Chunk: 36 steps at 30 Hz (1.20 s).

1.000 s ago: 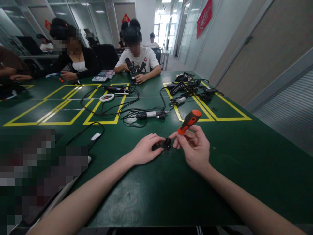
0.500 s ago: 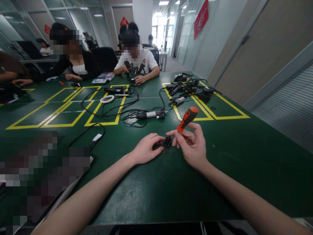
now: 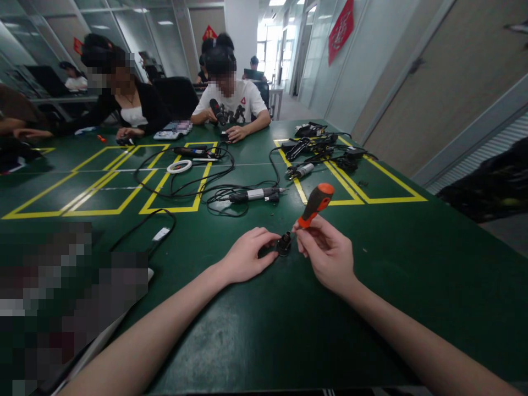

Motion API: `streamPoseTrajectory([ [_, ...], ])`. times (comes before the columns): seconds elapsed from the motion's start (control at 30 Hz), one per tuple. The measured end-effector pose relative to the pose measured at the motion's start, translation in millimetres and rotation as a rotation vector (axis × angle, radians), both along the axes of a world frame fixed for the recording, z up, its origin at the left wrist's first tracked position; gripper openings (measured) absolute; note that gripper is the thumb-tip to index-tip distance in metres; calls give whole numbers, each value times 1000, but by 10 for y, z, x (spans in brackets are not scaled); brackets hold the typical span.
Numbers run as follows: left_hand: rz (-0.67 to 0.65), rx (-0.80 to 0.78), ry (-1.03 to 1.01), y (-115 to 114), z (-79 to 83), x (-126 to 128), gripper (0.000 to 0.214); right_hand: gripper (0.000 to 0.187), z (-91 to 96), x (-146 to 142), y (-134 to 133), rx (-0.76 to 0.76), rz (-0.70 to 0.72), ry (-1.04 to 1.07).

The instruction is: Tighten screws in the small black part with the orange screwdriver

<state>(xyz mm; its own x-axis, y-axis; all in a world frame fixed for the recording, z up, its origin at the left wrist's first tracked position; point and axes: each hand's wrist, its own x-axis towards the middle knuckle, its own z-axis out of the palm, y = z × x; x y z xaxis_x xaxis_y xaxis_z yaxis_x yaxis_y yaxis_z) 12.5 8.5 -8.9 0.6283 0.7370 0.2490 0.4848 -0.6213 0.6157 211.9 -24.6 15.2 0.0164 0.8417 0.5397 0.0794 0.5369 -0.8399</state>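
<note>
A small black round part (image 3: 284, 243) lies on the green table (image 3: 256, 330) in front of me. My left hand (image 3: 247, 254) rests on the table with its fingers curled round the part's left side, steadying it. My right hand (image 3: 328, 253) pinches the shaft of a screwdriver with an orange and black handle (image 3: 315, 204). The handle tilts up and to the right, and the tip, hidden by my fingers, points down at the black part.
A silver and black electric tool (image 3: 256, 193) with tangled black cables lies beyond my hands. A white ring (image 3: 180, 165) sits inside yellow floor-tape boxes. More black tools and cables (image 3: 322, 148) are at the far right. Two people sit across the table.
My right hand with the screwdriver has shifted slightly and its fingers have closed tighter near the black part. My left hand stays on the part.
</note>
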Motion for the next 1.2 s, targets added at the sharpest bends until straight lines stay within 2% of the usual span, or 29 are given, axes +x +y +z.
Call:
streamPoseTrajectory([
  [0.13,-3,-4,2,1,14,1,24,10,-25,2,6,-6,2,6],
  [0.27,-7,-9,7,0,23,-3,25,36,-59,-2,17,-12,-36,77],
  [0.33,-5,-13,7,-2,20,-4,25,41,-64,-4,18,9,-40,95],
  [0.6,-7,-10,9,-9,27,-10,22,35,-63,11,-15,28,32,58],
  [0.7,-9,-11,12,-8,43,-12,22,27,-50,21,-13,5,78,51],
  [0.87,-3,-10,9,-9,48,-15,22,22,-20,26,8,-41,78,56],
  [1.2,6,-8,2,-5,13,-10,27,29,-37,-22,37,-38,46,124],
])
